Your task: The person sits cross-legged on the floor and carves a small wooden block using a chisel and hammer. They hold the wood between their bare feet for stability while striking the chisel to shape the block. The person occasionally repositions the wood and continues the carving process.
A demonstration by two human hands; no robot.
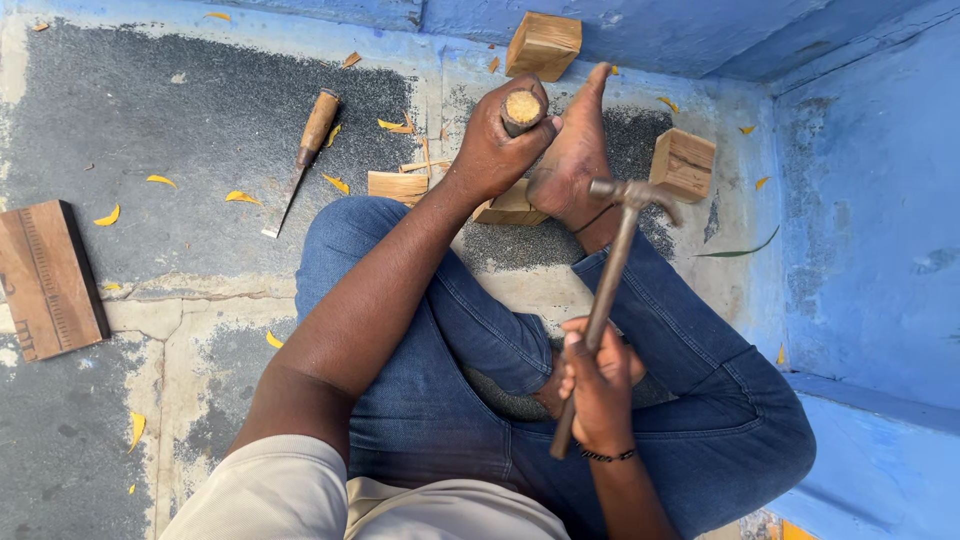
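I sit cross-legged on the floor in blue jeans. My left hand [495, 145] is closed around the wooden handle of a chisel [521, 108], held upright over a wooden block [510, 206] that my bare foot [572, 160] pins down. My right hand [598, 385] grips the shaft of a metal hammer [632, 192], its head raised just right of the foot.
A second chisel [305, 155] lies on the floor to the left, beside a flat wood piece [397, 185]. Wooden blocks sit at the back [543, 45] and at the right [683, 164]. A brown ruled board [48, 278] lies far left. Blue walls [870, 230] close the right side. Yellow shavings are scattered about.
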